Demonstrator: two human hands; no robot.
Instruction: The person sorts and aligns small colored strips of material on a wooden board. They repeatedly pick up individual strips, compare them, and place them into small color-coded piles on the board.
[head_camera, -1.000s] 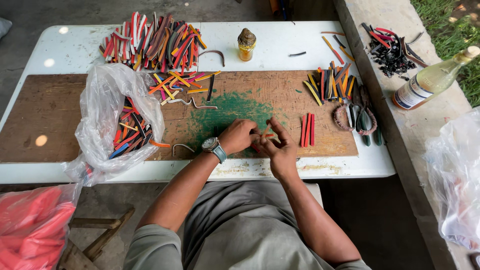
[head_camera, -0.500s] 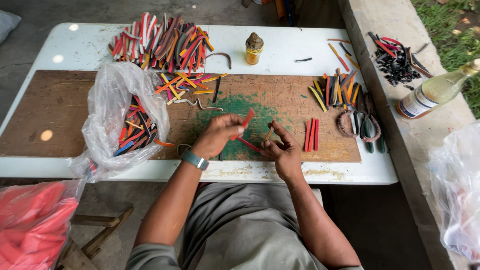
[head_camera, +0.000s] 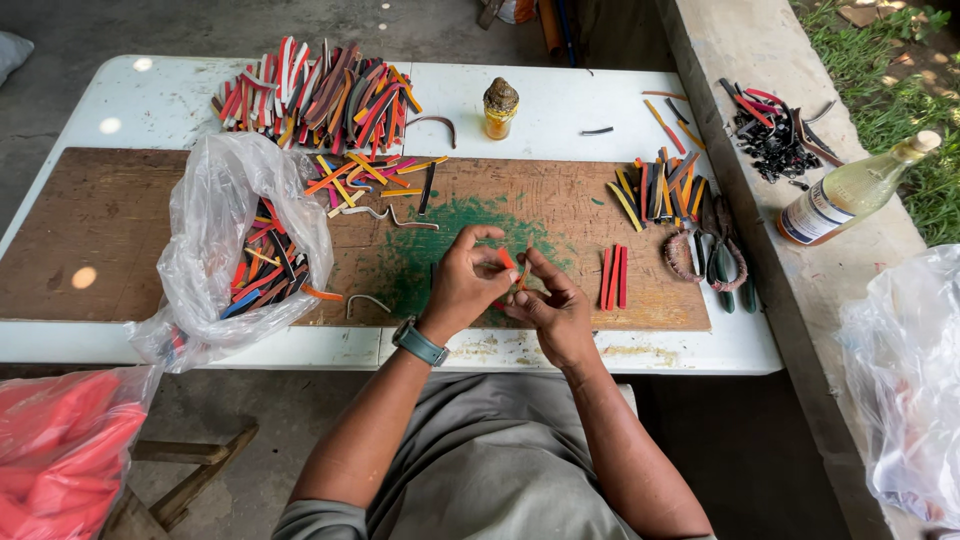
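Left hand (head_camera: 462, 283), wristwatch (head_camera: 419, 343) on its wrist, and right hand (head_camera: 553, 305): raised together just above the wooden board (head_camera: 100, 230), fingertips of both pinching a short red strip (head_camera: 508, 260) between them; how firmly the right hand grips it cannot be told. Board: lies on a white table (head_camera: 560, 105), with a green paint stain (head_camera: 440, 240) under the hands. Three red strips (head_camera: 613, 277): flat on the board just right of the hands. Clear plastic bag (head_camera: 225, 230): left of the hands, holding mixed coloured strips. Large pile of coloured strips (head_camera: 315, 95): far edge of the table. Small brown-capped jar (head_camera: 500, 108): beside that pile. Smaller strip bundle (head_camera: 660, 188) and green-handled pliers (head_camera: 722, 265): right end of the board. Glass bottle (head_camera: 850, 190): on the concrete ledge, well apart.
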